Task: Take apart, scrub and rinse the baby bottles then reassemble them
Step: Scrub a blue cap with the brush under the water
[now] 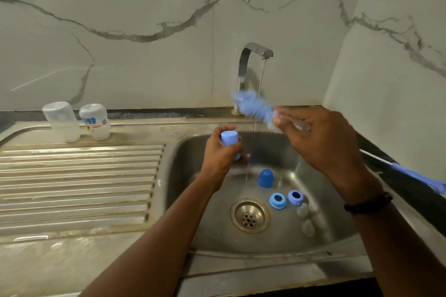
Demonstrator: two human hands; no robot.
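My left hand (220,152) grips a light blue bottle cap (229,138) over the sink's left side. My right hand (321,137) holds a blue bottle brush (253,106) by its stem, its blurred bristle head raised beside the running water. In the sink basin (193,212) lie a dark blue cap (265,178), two blue screw rings (277,200) (295,197) and two clear teats (305,218). Two clear bottle bodies (61,120) (95,121) stand upside down at the back of the draining board.
The tap (251,60) runs a thin stream into the basin, above the drain (249,216). A ribbed steel draining board (79,176) lies left of the basin. A second long brush (410,172) rests on the dark counter at right. Marble wall behind.
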